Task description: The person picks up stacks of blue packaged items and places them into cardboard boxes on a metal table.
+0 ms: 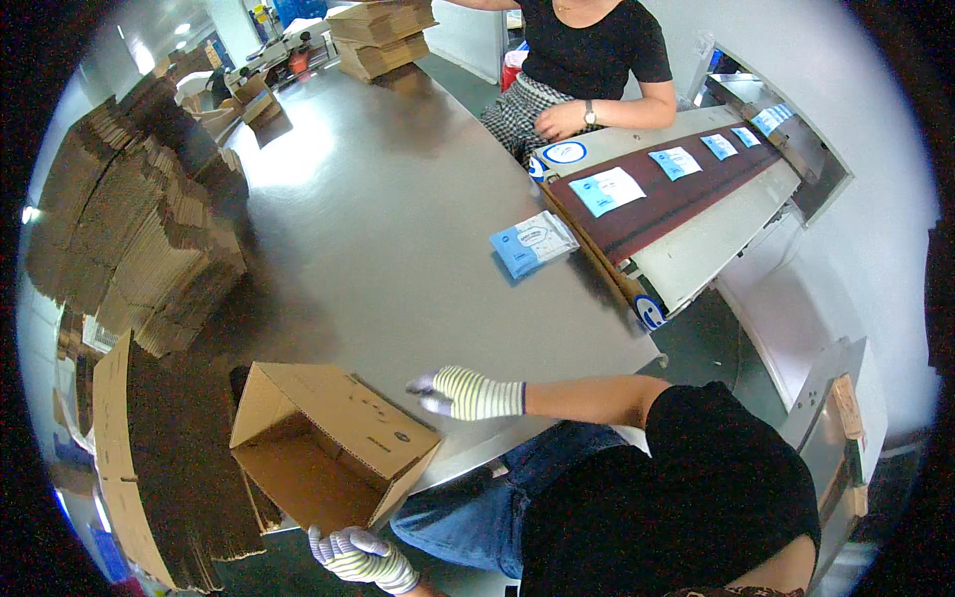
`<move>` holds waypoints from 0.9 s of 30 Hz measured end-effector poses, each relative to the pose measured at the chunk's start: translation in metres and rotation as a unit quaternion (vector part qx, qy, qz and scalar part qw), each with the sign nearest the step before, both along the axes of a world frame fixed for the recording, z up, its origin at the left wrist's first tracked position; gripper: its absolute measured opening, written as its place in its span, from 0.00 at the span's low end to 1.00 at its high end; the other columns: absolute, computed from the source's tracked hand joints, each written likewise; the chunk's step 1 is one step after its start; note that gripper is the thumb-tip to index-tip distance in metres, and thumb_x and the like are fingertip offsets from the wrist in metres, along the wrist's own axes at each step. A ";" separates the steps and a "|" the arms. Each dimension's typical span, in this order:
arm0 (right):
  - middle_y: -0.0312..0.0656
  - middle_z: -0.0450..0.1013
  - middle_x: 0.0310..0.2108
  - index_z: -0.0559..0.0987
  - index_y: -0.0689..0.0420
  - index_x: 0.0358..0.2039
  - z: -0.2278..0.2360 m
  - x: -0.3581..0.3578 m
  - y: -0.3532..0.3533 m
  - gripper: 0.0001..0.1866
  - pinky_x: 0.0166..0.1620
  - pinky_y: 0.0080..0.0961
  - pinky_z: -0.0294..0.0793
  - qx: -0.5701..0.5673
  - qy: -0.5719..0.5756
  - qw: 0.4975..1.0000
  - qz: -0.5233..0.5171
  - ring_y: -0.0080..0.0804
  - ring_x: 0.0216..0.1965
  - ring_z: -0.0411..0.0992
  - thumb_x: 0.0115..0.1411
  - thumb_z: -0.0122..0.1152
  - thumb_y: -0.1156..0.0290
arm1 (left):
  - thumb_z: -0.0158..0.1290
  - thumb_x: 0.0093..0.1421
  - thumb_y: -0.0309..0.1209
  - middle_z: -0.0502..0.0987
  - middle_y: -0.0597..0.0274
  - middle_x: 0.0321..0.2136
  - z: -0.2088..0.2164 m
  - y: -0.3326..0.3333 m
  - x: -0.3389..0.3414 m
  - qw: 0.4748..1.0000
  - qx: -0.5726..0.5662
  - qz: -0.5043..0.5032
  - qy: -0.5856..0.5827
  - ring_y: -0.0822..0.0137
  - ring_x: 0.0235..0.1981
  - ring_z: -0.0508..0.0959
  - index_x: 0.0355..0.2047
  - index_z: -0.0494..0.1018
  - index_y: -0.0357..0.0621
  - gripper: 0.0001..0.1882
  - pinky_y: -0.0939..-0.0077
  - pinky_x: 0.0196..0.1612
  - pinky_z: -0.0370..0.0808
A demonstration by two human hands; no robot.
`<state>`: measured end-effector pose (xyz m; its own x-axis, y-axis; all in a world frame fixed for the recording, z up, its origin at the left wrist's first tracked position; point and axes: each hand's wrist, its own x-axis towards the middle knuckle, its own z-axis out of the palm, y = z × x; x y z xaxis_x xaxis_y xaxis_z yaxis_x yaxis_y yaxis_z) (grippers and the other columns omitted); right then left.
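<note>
An opened cardboard box [333,428] is tilted at the table's near edge, with its open side toward me and its inside bare. My left hand [363,559], in a striped knit glove, is at the box's lower edge with its fingers bent against the cardboard. My right hand [463,393], gloved the same way, hangs just right of the box's upper panel, apart from it. Its fingers point left, slightly blurred, and hold nothing. Farther off on the metal table lies a small pile of blue-and-white packets [534,244].
Flattened cardboard stacks [129,219] rise at the left, with more [179,458] beside the box. A conveyor belt [686,189] carrying packets [607,190] runs at the right. Across the metal table [378,249] is a person [597,60] in black; folded cartons [378,40] stand at the far end.
</note>
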<state>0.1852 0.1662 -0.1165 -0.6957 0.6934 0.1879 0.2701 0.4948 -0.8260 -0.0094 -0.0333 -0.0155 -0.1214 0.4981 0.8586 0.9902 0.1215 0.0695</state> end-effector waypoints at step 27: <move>0.49 0.73 0.45 0.71 0.63 0.49 0.143 0.198 0.248 0.25 0.48 0.31 0.69 0.116 -0.674 0.729 0.028 0.42 0.46 0.72 0.53 0.60 0.63 | 0.43 0.58 0.28 0.66 0.61 0.18 -0.016 -0.010 -0.005 0.996 -0.034 0.068 0.040 0.54 0.36 0.74 0.18 0.62 0.47 0.11 0.58 0.44 0.71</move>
<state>0.3829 0.4142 0.0266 -0.3813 0.7156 -0.5853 0.7334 0.6196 0.2796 -0.0146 -0.0429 -0.0320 -0.1233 0.5390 0.8332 0.9664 0.2561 -0.0227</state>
